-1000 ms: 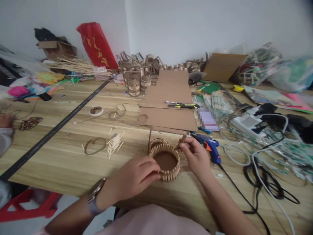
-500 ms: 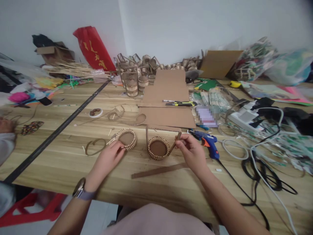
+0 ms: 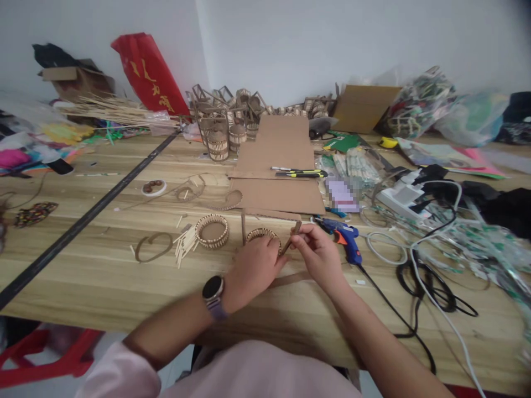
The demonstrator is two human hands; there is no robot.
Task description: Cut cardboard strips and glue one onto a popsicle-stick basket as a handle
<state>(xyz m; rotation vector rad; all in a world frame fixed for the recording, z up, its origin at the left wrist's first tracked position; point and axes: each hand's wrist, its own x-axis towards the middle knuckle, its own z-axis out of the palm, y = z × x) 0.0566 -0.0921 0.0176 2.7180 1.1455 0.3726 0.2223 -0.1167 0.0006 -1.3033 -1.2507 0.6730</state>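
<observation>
My left hand (image 3: pixel 257 265), with a watch on the wrist, reaches over a small round basket (image 3: pixel 262 232) edged with pale stick pieces. Its fingers curl down around the basket and hide most of it. A brown strip (image 3: pixel 243 226) stands up at the basket's left side. My right hand (image 3: pixel 317 251) pinches another brown strip (image 3: pixel 292 239) that slants up at the right side. Left of these sits a second round basket (image 3: pixel 212 231), untouched, beside loose pale sticks (image 3: pixel 185 245). A flat brown strip (image 3: pixel 290 279) lies partly under my hands.
A blue glue gun (image 3: pixel 348 239) lies right of my right hand, its black cord trailing forward. Utility knives (image 3: pixel 301 173) rest on cardboard sheets (image 3: pixel 276 196). Finished baskets (image 3: pixel 218 145) crowd the back. A white power strip (image 3: pixel 404 199) and tangled cables lie at right.
My left hand has left the second basket and moved right onto the basket with upright strips. My right hand keeps its pinch on the strip. The view has shifted slightly.
</observation>
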